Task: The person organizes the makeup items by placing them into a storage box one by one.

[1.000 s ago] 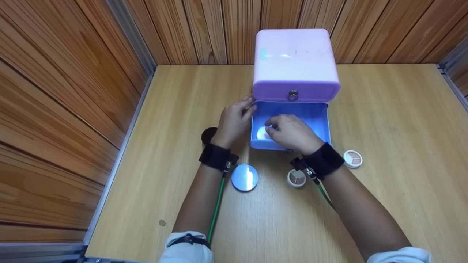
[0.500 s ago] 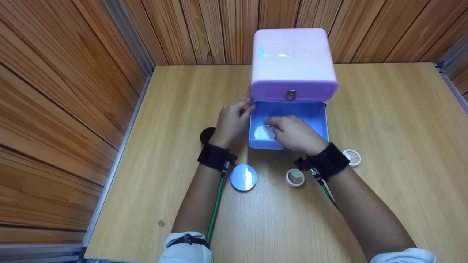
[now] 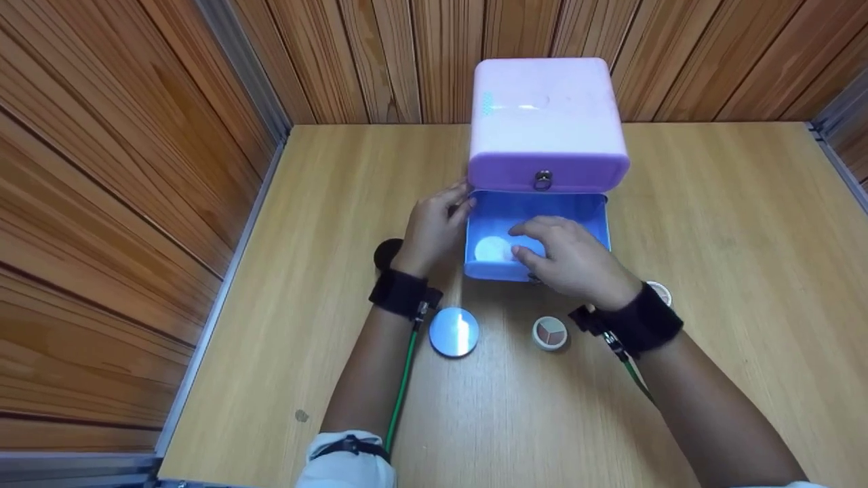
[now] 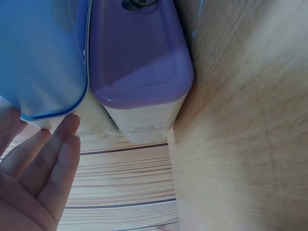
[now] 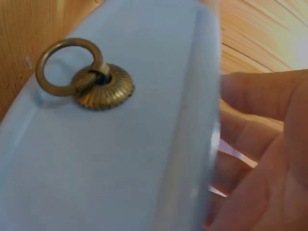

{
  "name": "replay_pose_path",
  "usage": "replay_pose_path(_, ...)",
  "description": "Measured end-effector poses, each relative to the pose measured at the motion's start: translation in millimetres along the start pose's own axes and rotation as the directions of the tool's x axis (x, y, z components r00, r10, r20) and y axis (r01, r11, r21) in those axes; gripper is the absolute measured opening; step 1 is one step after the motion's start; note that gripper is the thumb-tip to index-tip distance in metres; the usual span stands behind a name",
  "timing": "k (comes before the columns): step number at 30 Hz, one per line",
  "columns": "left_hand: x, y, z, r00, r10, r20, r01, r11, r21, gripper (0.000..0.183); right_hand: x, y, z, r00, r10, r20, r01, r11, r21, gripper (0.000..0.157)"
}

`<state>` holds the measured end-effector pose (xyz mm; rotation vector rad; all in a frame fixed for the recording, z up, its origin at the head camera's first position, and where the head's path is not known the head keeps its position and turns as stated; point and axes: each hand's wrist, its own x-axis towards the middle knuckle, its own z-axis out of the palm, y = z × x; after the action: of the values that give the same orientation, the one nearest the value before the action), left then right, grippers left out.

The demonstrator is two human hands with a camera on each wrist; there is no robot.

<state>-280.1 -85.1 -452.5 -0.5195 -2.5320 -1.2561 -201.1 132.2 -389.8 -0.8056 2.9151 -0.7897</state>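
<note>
A pink and purple box [image 3: 549,108] stands at the back of the table, its blue lower drawer [image 3: 515,210] pulled out. Inside the drawer, toward the front left, lies a white round flat thing [image 3: 492,249]. My right hand [image 3: 576,261] hovers over the drawer's front, thumb and fingers apart, holding nothing. My left hand [image 3: 434,224] is at the drawer's left side; in the left wrist view its fairly straight fingers [image 4: 60,149] are at the drawer's edge. A brass ring pull [image 5: 103,86] on the drawer front fills part of the right wrist view.
On the table [image 3: 237,352] in front of the drawer lie a shiny blue disc [image 3: 454,332] and a small round three-colour makeup pan [image 3: 549,333]. A second similar pan [image 3: 660,293] is partly hidden by my right wrist. A black round thing [image 3: 387,253] sits beside my left wrist.
My right hand has drawn back to the right, away from the white round thing, which stays in the drawer; its thumb and fingers have spread. The left hand keeps its place.
</note>
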Motion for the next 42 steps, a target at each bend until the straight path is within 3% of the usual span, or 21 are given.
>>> replay_pose_path(4,-1.9,-0.8,2.1,1.0,0.0,0.006,0.0,1.0,0.002,0.036,-15.6,0.8,0.7,0.985,-0.116,-0.13,0.115,0.993,-0.019,0.03)
replay_pose_path(11,-3.1,-0.1,3.4,1.0,-0.021,0.023,0.022,1.0,-0.001,0.037,-43.0,5.6,6.1,0.908,-0.263,-0.325,0.248,0.965,-0.087,0.029)
replay_pose_path(21,-1.5,0.9,0.3,0.999,-0.019,0.03,0.02,1.0,-0.018,0.038,-72.2,17.8,18.9,0.788,-0.385,-0.481,0.378,0.918,-0.115,0.022)
replay_pose_path(24,-1.3,1.0,-0.8,0.999,-0.027,0.034,0.028,0.999,-0.016,0.038,-78.5,22.4,25.3,0.766,-0.415,-0.491,0.401,0.905,-0.14,0.021)
replay_pose_path(27,-1.4,1.0,-1.8,0.998,-0.046,0.038,0.046,0.999,-0.014,0.038,-84.9,26.5,31.3,0.784,-0.411,-0.465,0.389,0.909,-0.149,0.02)
replay_pose_path(31,-1.4,0.5,-2.8,0.998,-0.051,0.033,0.051,0.999,-0.014,0.038,-92.0,32.0,39.3,0.841,-0.381,-0.384,0.342,0.925,-0.168,0.022)
replay_pose_path(37,-1.4,-1.1,-2.6,1.0,0.009,0.017,-0.008,0.999,-0.039,0.036,-97.1,41.2,51.7,0.899,-0.341,-0.274,0.286,0.932,-0.222,0.03)
replay_pose_path(42,-1.1,-1.1,-1.1,0.999,0.03,0.011,-0.029,0.999,-0.04,0.036,-99.0,47.7,60.1,0.952,-0.246,-0.179,0.2,0.949,-0.242,0.034)
